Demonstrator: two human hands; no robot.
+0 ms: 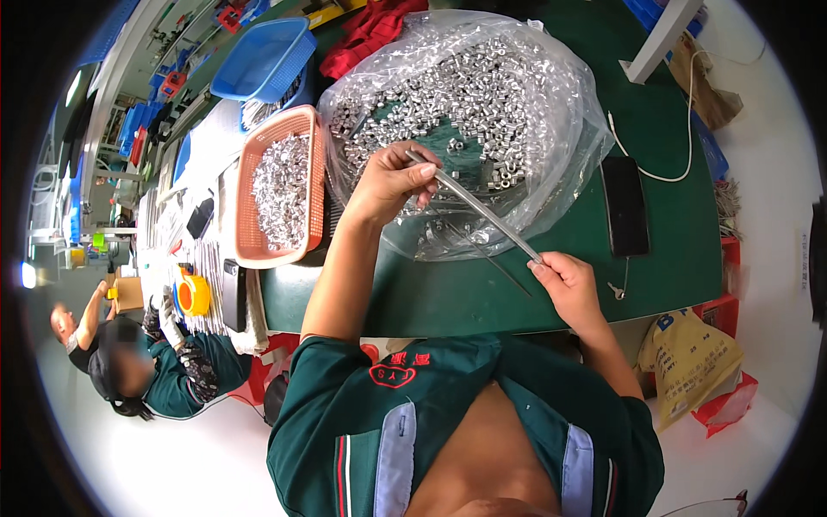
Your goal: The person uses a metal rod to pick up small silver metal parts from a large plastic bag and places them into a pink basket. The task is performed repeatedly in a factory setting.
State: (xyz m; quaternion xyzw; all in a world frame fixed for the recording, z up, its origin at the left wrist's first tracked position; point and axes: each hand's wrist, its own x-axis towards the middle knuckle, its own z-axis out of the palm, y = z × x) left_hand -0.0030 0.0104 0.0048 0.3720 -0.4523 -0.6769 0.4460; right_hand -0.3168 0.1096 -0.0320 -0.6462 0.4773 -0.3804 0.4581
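A slender silvery metal rod (482,209) slants between my two hands above the green table. My left hand (392,183) closes thumb and fingers round its upper left end, over the near rim of a clear plastic bag (564,164). At the lower right end, my right hand (567,289) pinches the rod near the table's front edge. Many small shiny metal sleeves (508,112) lie spread inside the bag, with a bare green patch among them. A thinner dark rod (502,269) lies below the held one, partly behind the bag's edge.
An orange basket (245,207) of small metal parts stands left of the bag, with a blue basket (267,56) behind. A phone (625,207) and white cable (663,178) lie on the right. Two people sit far left; a yellow sack (689,362) stands below right.
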